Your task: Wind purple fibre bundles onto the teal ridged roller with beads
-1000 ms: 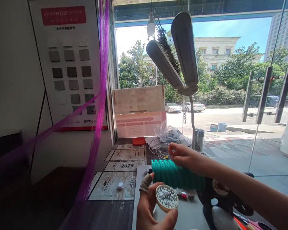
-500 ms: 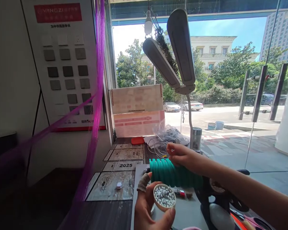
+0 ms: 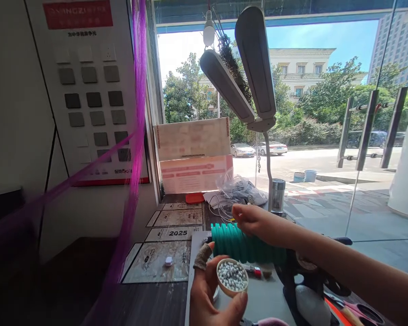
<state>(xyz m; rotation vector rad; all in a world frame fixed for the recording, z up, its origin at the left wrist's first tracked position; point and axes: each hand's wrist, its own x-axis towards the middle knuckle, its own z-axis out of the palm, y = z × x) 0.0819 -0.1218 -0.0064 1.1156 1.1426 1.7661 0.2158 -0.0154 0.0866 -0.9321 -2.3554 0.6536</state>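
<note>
Low in the middle, my left hand is closed around a small round tub of cotton swabs, its packed white tips facing me. A knitted finger cover wraps one of its fingers. My right hand reaches in from the right over a green ribbed cylinder lying on its side. The fingers of that hand are curled together near the cylinder's upper edge; whatever they hold, if anything, is too small to make out. Its wrist hides part of the cylinder.
A black stand supports the cylinder's right end. Pink-handled scissors lie at lower right. Behind stand a lamp, a metal canister and a plastic bag. Purple strands hang at left. A small white box sits on printed sheets.
My right hand has shifted very slightly left over the cylinder. My left hand keeps its hold on the tub. The view has moved a little, showing more of a pink handle at the bottom.
</note>
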